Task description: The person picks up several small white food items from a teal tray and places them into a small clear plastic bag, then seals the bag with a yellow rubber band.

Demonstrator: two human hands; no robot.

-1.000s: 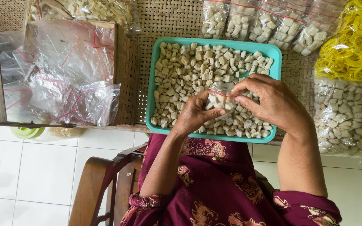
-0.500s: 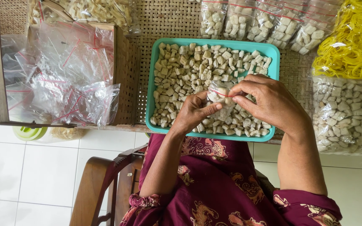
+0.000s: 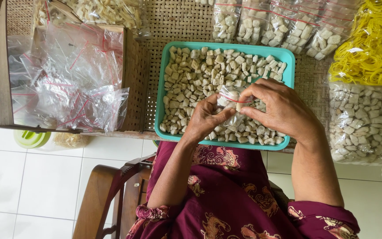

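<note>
A teal plastic tray full of small pale cube-shaped pieces rests on a woven mat. Over its near half, my left hand and my right hand together hold a small clear bag with a red strip near its mouth. The bag has a few pale pieces inside. Fingers of both hands pinch it from either side, and my right hand covers most of the tray's near right part.
A heap of empty clear bags lies in a wooden box at left. Filled bags line the back. A big bag of pale pieces and yellow rubber bands sit at right. A wooden chair arm stands below.
Both hands have kept hold of the small bag over the tray; the fingers have shifted slightly around it, and the bag sits a little higher between them.
</note>
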